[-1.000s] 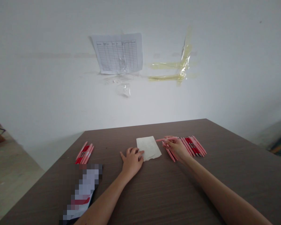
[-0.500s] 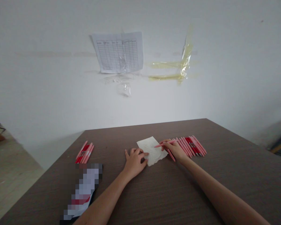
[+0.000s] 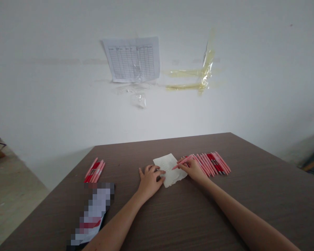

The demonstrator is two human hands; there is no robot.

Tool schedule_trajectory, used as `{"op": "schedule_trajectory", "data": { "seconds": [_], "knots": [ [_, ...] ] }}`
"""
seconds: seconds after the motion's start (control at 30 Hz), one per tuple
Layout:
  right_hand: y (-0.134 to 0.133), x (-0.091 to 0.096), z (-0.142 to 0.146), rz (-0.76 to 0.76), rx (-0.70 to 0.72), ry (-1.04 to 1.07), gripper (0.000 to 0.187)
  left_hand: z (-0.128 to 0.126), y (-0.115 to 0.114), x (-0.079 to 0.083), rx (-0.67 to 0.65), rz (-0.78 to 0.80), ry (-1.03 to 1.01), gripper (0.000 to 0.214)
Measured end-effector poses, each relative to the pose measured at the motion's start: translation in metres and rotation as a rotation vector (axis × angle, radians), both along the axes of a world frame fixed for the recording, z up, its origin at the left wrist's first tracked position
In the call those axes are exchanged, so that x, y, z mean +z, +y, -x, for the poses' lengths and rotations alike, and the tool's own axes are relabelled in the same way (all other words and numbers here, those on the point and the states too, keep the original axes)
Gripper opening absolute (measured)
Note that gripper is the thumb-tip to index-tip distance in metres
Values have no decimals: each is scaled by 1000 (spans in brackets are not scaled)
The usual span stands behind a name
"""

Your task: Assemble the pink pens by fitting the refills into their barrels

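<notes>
A small sheet of white paper (image 3: 170,162) with a torn lower edge lies on the table. My left hand (image 3: 151,181) rests at its left side, open, with the fingers spread and some fingertips on the paper. My right hand (image 3: 195,169) is closed on a pink pen (image 3: 180,163) in a writing grip. The pen's tip points down and left at the paper; whether it touches I cannot tell. Just right of that hand lies a row of pink and red pens (image 3: 211,164), partly hidden by the hand.
A smaller group of pink and red pens (image 3: 94,170) lies at the table's left. Nearer me is a blurred-out flat object (image 3: 96,209) beside my left forearm. The brown table (image 3: 188,216) meets a white wall, where a printed sheet (image 3: 133,59) and yellowish tape (image 3: 205,75) are stuck.
My right hand has shifted slightly down, and its pen has tilted more steeply, tip lower on the paper. A pink pen visible below that hand earlier no longer shows there. My left hand stays put.
</notes>
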State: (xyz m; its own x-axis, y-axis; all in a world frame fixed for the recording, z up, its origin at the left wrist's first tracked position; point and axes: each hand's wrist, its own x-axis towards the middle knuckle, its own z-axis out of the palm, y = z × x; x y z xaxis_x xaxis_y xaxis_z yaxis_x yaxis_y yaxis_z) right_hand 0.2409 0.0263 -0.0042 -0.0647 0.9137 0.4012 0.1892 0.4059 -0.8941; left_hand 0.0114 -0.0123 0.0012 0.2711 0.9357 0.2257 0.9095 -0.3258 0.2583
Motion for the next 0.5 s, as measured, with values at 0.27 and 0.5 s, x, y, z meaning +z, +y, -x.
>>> {"op": "schedule_trajectory", "data": {
  "seconds": [0.27,0.5],
  "knots": [
    [-4,-3,3,-122,36,-14,5,-2,2,-2,79,33,79,45],
    [-3,-9,4,-248,92,-72,8,-1,4,-5,78,16,75,45]
  ]
}}
